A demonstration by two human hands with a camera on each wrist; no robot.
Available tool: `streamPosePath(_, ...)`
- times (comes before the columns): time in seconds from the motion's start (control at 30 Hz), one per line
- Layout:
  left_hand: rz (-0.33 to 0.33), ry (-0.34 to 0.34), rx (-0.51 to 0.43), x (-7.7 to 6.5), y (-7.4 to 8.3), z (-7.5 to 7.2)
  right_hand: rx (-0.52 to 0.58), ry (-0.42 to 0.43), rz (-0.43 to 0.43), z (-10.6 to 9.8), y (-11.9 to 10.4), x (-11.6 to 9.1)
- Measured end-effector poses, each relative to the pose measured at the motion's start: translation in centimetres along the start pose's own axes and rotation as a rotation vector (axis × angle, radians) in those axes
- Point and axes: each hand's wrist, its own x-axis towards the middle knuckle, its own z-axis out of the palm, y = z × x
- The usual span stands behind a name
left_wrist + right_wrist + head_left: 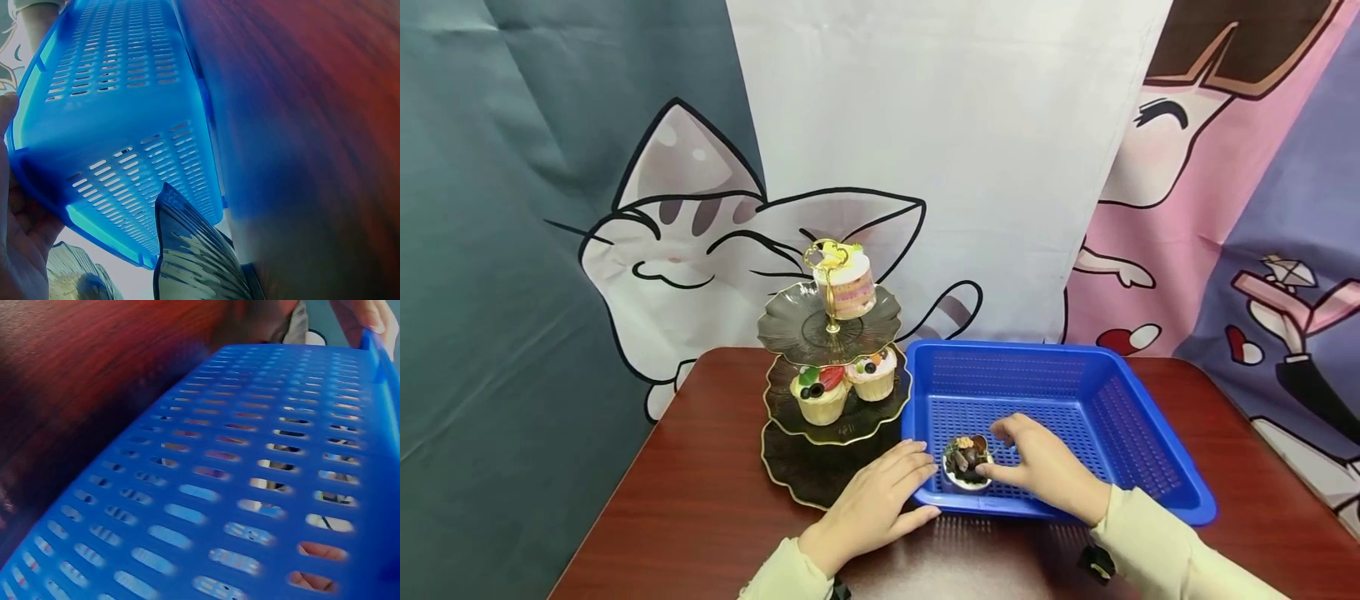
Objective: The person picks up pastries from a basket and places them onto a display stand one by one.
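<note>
A chocolate-topped cupcake in a pale cup sits in the front left corner of the blue plastic basket. My right hand reaches into the basket beside it, thumb overlapping the cupcake's right edge and the curved forefinger behind, with a gap between them. Through the slots in the right wrist view, parts of fingers show. My left hand rests at the basket's front left corner with its fingers extended over the rim. In the left wrist view, the left hand lies along that rim.
Left of the basket stands a three-tier dark stand with gold edges. Its top tier holds a layered cake; two fruit cupcakes, one yellow and one pinkish, sit on the middle tier. A printed cloth hangs behind the table.
</note>
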Motion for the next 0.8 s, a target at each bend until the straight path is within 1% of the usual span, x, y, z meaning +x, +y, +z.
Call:
streamPosePath(0.1,0.009,0.013,0.000,0.0,0.0,0.1,-0.011,-0.001,-0.007,0.5,0.3,0.1)
streamPosePath(0.27,0.008,0.019,0.003,-0.1,0.1,0.1,-0.028,-0.035,0.023,1.1,0.4,0.2)
streamPosePath(0.37,0.005,0.018,0.011,-0.1,0.0,0.0,-0.033,-0.057,0.039,1.2,0.3,0.4)
streamPosePath(0.67,0.010,0.020,0.027,-0.1,-0.1,0.1,-0.037,-0.117,0.035,1.4,0.3,0.7)
streamPosePath(0.8,0.019,0.037,0.032,-0.2,-0.1,0.2,-0.041,-0.149,0.034,1.4,0.3,0.8)
